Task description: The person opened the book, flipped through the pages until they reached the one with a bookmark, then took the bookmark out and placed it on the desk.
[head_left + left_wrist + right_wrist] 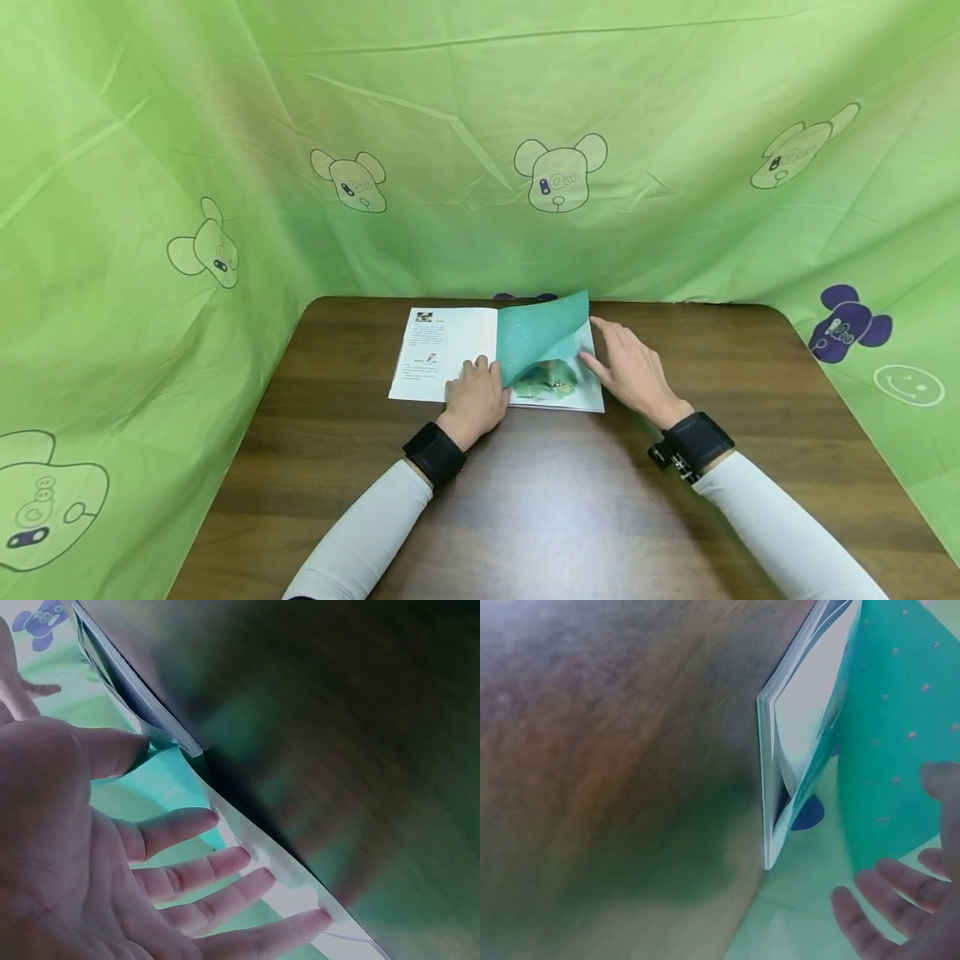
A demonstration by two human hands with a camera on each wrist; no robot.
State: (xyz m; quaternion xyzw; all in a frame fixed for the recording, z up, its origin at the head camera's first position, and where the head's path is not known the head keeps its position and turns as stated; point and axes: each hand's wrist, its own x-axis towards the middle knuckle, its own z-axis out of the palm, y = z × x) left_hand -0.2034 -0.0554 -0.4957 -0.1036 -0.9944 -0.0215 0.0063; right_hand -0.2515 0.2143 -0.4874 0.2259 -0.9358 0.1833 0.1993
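Observation:
A picture book [459,337] lies spread on the table, its left page white with small text and pictures. From its middle rises a teal page [536,329], curled up over a right-hand page with a green illustration [546,380]. My left hand [477,402] rests on the book near the spine, its fingers [184,877] stretched out in the left wrist view. My right hand [633,367] is at the book's right edge, thumb and fingers spread apart. In the right wrist view, its thumb [939,780] overlaps the speckled teal page [896,720]; contact cannot be told.
The brown wooden table [517,508] extends in front of the book and to both sides. A green cloth [450,108] with printed bear heads hangs behind and around it. Black bands [697,440] circle both wrists over white sleeves.

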